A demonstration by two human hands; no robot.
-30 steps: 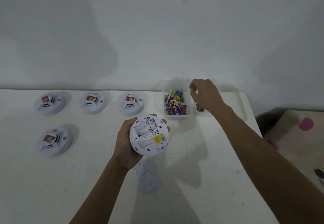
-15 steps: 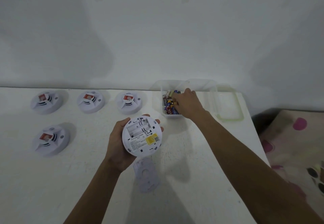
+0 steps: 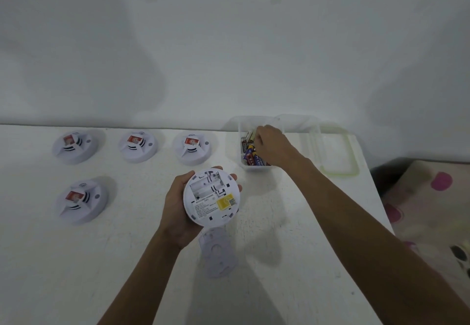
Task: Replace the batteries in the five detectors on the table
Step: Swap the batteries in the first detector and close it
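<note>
Lying underside up in the left hand (image 3: 175,213), the open detector (image 3: 212,196) is gripped around its rim, above the white bench (image 3: 76,274); its battery bay is turned towards the camera, beside a yellow label; the right hand (image 3: 270,144) is reached into a clear tub (image 3: 254,169) of loose batteries (image 3: 250,158) at the far side of the bench, fingers curled down among them; whether a battery is pinched cannot be told; a flat back plate (image 3: 217,253) is laid on the bench just in front of the open detector; 3 units are set face up in a row by the wall: the left detector (image 3: 73,146), the middle detector (image 3: 137,146) and the right detector (image 3: 192,148), the last near the tub; the front detector (image 3: 81,201) is placed nearer, under the left one; a green-rimmed lid (image 3: 353,157) is laid right of the tub.
</note>
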